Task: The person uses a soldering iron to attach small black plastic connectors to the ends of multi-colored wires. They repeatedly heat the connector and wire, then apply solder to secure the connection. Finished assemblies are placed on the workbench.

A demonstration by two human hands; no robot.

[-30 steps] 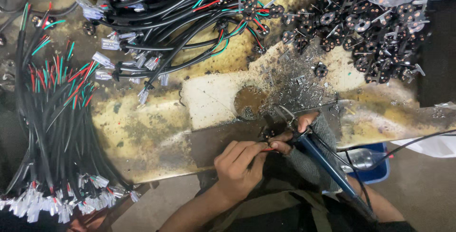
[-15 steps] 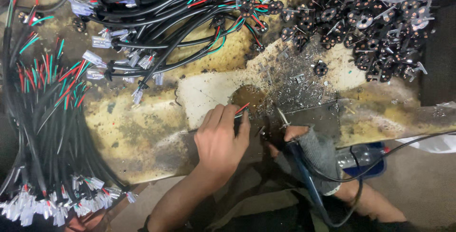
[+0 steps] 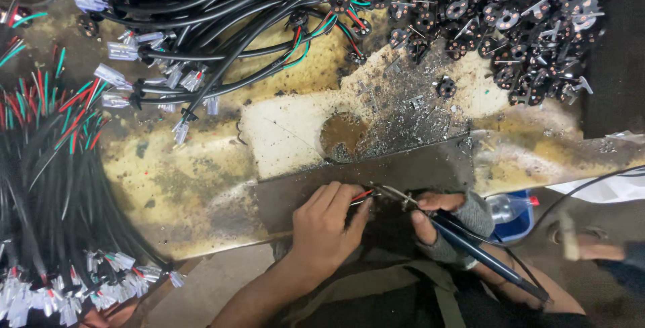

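cables [image 3: 201, 25] black | wire tips [image 3: 361, 195] red, green | bench [image 3: 195, 180] yellow-stained

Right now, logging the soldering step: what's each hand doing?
Left hand: closed, pinching red wire ends.
Right hand: closed, holding soldering iron.

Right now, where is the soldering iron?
In the head view the soldering iron is low and right of centre, held in the gloved right hand, its tip meeting the wire ends pinched by the left hand at the workbench edge.
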